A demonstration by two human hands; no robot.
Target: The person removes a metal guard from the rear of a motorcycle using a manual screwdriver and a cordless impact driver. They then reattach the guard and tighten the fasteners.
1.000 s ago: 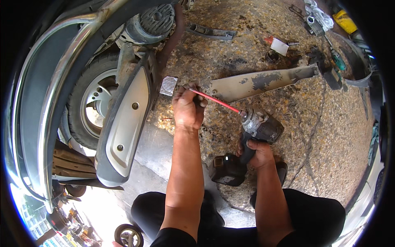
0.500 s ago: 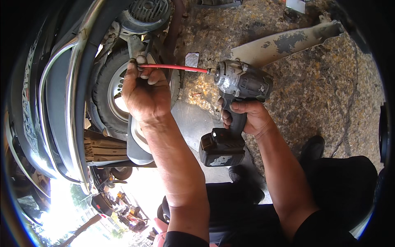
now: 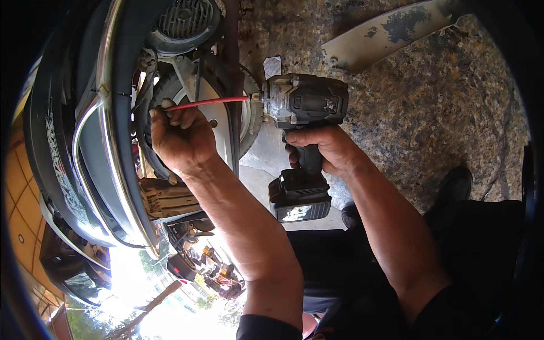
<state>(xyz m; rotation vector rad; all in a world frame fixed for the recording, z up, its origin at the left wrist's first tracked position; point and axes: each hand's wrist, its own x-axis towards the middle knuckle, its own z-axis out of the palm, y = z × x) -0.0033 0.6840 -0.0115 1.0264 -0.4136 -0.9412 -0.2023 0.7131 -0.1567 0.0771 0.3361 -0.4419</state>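
My right hand [image 3: 331, 148] is wrapped round the handle of a black and grey cordless impact driver [image 3: 306, 102], a battery block at its foot. From its chuck a long red screwdriver bit [image 3: 218, 101] points left. My left hand [image 3: 184, 133] is closed with thumb and fingers pinched round the far end of that red shaft, beside the vehicle's wheel [image 3: 249, 124]. The bit's very tip is hidden at the fingers, so I cannot tell whether it touches a screw.
On the left a dark scooter body [image 3: 85, 141] carries a chrome bar [image 3: 107, 73]. A round grilled cover [image 3: 184, 20] sits above the wheel. On the rough floor lie a worn pale panel [image 3: 391, 34] and a small foil packet [image 3: 272, 67]. My shoe [image 3: 456, 186] stands at right.
Both hands have moved left with the driver and its red bit, closer in against the scooter. The left hand sits a little lower, and the view has shifted.
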